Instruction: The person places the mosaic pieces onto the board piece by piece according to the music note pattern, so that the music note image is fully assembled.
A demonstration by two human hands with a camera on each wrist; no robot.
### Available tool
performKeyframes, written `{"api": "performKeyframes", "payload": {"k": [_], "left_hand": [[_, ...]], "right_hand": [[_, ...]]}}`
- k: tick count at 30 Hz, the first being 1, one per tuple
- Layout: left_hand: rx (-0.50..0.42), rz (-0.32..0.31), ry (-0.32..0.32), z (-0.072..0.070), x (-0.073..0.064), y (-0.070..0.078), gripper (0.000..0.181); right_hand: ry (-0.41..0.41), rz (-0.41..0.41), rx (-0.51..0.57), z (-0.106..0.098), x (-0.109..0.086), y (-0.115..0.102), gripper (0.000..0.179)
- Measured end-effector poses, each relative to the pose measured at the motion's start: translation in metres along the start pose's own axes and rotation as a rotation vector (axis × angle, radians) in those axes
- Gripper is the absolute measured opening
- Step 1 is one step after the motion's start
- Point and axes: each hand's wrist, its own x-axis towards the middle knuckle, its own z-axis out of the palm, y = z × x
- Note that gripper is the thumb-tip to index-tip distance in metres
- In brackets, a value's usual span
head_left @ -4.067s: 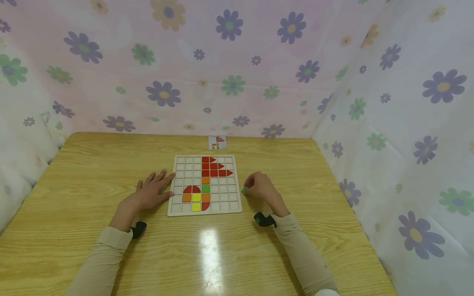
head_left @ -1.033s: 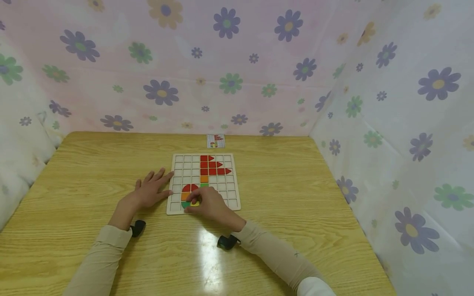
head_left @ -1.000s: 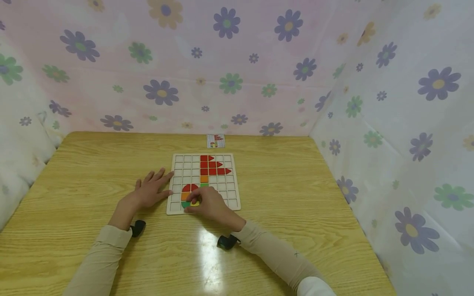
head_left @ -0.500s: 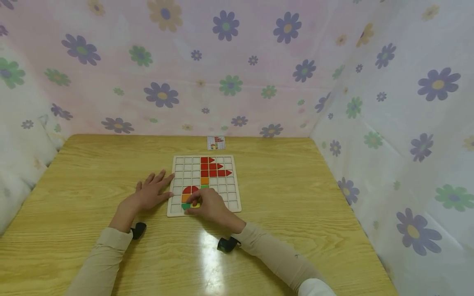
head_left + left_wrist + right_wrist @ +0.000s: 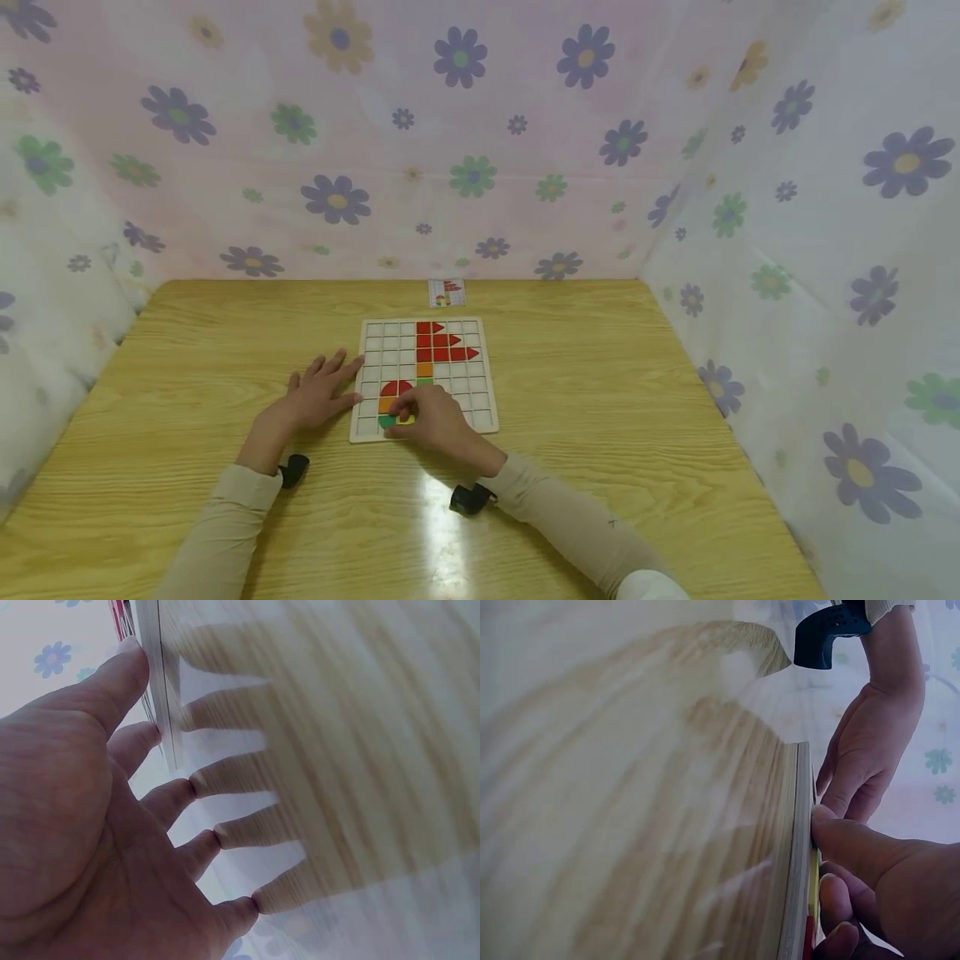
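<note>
A square wooden grid board [image 5: 471, 400] lies on the table with coloured flat tiles in some of its cells. My right hand [image 5: 442, 423] is over the lower part of the board, thumb and fingers curled at a green quarter-circle tile [image 5: 387, 422] in the bottom row, pinching it. This hand partly covers the yellow tiles [image 5: 406, 420] and hides others beside them. Spread on the table, my left hand [image 5: 313, 398] touches the board's left edge with thumb and index finger. In the left wrist view the left hand's fingers [image 5: 169, 801] look nearly straight.
A small picture card [image 5: 447, 292] with a coloured grid pattern lies behind the board. Red tiles [image 5: 442, 354] fill part of the upper rows, above an orange tile [image 5: 424, 369]. Flowered curtains [image 5: 472, 125] hang along the table's back and sides.
Earlier my right hand held the green tile right of the board; it moved left to the bottom row and has stayed there during the last second. The left hand has kept its place.
</note>
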Motion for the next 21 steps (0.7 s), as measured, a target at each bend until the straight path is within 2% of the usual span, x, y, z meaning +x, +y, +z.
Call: {"api": "performKeyframes", "payload": {"k": [12, 18, 20, 21], "left_hand": [[0.021, -0.015, 0.029, 0.001, 0.007, -0.005, 0.066], [0.044, -0.002, 0.049, 0.002, 0.006, -0.007, 0.062], [0.043, 0.002, 0.059, 0.002, 0.005, -0.009, 0.058], [0.048, 0.003, 0.068, 0.002, 0.004, -0.01, 0.057]], "right_hand": [[0.002, -0.001, 0.027, -0.004, 0.007, 0.001, 0.017], [0.046, -0.061, 0.132, -0.024, 0.009, 0.008, 0.016], [0.086, -0.106, 0.112, -0.035, 0.009, 0.016, 0.019], [0.113, -0.128, 0.066, -0.041, 0.009, 0.02, 0.022]]}}
